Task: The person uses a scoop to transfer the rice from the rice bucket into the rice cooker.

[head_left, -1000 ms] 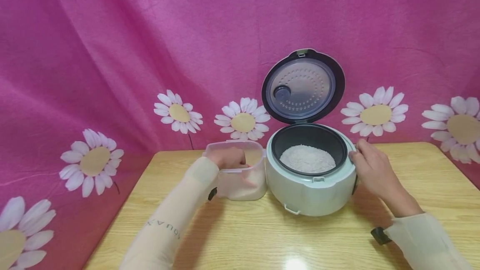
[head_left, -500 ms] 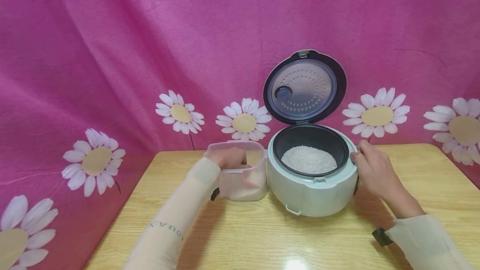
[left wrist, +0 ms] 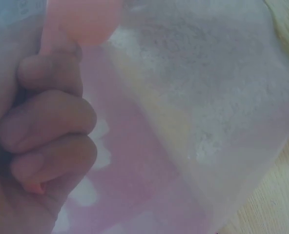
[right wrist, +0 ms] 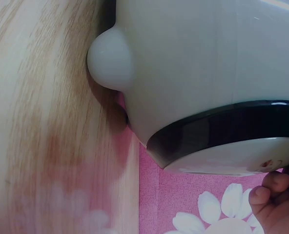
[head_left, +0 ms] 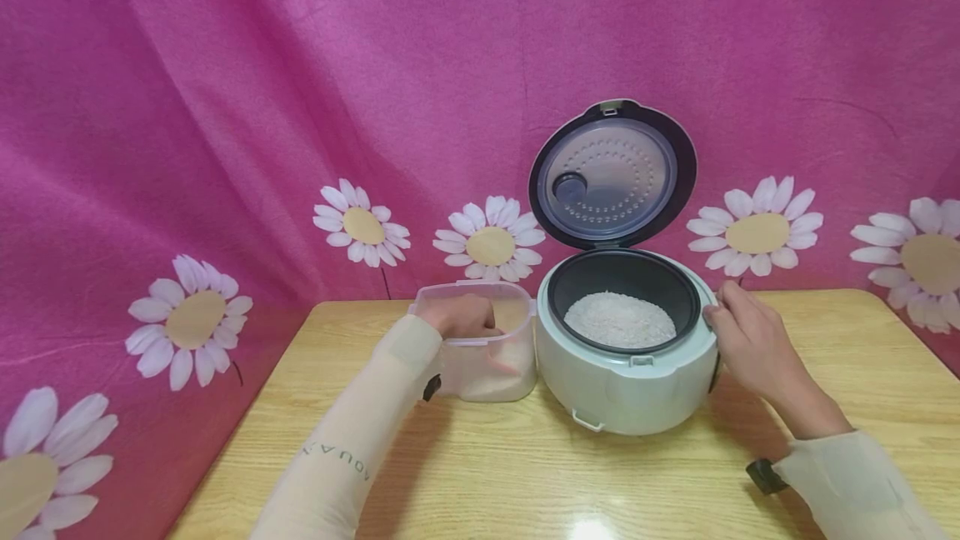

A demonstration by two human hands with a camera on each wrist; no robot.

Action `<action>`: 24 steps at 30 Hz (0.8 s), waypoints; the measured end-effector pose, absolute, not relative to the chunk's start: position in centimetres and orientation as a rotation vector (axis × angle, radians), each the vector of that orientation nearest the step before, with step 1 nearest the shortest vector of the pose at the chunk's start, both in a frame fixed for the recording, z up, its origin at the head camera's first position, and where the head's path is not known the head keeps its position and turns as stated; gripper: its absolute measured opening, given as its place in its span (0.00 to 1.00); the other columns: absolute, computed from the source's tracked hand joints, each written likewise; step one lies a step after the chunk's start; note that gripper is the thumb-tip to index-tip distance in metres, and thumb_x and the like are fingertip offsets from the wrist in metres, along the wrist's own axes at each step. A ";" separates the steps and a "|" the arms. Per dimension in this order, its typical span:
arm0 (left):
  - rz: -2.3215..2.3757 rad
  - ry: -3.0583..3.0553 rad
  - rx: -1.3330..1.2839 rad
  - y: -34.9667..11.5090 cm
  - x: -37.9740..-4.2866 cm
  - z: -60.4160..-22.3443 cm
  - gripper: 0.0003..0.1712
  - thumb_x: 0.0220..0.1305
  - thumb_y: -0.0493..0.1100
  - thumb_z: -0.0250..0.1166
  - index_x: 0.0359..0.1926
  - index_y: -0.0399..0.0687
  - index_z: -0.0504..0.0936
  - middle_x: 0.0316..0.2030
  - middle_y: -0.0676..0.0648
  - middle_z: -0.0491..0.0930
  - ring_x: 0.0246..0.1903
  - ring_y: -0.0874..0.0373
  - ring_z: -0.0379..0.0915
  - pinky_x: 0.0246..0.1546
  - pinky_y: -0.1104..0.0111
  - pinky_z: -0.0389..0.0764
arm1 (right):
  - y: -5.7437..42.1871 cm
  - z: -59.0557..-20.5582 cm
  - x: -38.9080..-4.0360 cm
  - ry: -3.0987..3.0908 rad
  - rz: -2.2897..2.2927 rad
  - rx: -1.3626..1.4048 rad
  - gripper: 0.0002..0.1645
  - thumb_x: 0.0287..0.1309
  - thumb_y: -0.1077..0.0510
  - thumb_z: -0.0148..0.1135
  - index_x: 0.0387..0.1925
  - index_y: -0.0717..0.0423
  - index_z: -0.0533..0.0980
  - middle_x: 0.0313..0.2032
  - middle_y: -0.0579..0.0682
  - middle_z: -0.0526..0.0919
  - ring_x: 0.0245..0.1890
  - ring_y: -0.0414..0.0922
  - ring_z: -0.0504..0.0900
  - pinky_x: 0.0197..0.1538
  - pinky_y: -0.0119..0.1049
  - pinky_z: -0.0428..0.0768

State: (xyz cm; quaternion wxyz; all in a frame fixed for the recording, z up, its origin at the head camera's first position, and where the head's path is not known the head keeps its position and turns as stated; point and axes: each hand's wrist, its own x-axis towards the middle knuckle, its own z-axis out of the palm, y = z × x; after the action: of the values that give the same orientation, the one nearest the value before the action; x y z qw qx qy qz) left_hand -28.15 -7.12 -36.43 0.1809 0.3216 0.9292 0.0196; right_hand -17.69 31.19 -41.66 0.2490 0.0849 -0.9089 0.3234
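My left hand (head_left: 461,315) reaches down into a translucent pink plastic container (head_left: 491,386) of rice. In the left wrist view its curled fingers (left wrist: 49,117) grip the handle of a salmon-pink scoop (left wrist: 88,22), whose cup meets the rice (left wrist: 217,63) there. To the right stands a pale green rice cooker (head_left: 626,398) with its lid (head_left: 615,177) up. White rice (head_left: 618,319) is heaped inside its dark inner pot (head_left: 615,269). My right hand (head_left: 753,344) grips the cooker's right side, thumb at the upper rim. Most of its fingers are hidden in the right wrist view.
Container and cooker stand side by side near the back edge of a wooden table (head_left: 525,473). A pink cloth (head_left: 420,90) printed with white daisies hangs behind and at the left. The cooker's carrying handle (head_left: 587,421) lies low across its front.
The head view has shifted slightly. Both hands keep nearly the same places, the left in the container and the right at the cooker's side.
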 end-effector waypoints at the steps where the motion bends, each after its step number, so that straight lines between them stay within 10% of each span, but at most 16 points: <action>1: 0.059 2.623 0.903 -7.1 -28.2 -36.5 0.26 0.72 0.49 0.62 0.14 0.57 0.74 0.14 0.59 0.59 0.16 0.67 0.55 0.19 0.73 0.52 | 31.2 -41.6 -17.7 -2.480 0.882 0.230 0.09 0.73 0.57 0.46 0.34 0.55 0.67 0.26 0.50 0.67 0.29 0.40 0.64 0.29 0.34 0.64; 24: 0.076 2.635 0.832 -7.2 -28.1 -36.3 0.20 0.73 0.53 0.63 0.22 0.56 0.85 0.16 0.57 0.66 0.18 0.65 0.61 0.21 0.72 0.58 | 31.2 -41.6 -17.6 -2.486 0.880 0.219 0.09 0.73 0.57 0.46 0.34 0.55 0.67 0.26 0.50 0.67 0.28 0.40 0.64 0.29 0.34 0.64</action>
State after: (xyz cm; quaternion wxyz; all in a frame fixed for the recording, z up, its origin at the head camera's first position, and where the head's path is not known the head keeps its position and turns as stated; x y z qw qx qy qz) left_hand -28.09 -7.17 -36.31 0.1876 0.2956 0.9363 0.0269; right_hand -17.64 31.17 -41.61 0.2451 0.0803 -0.9108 0.3223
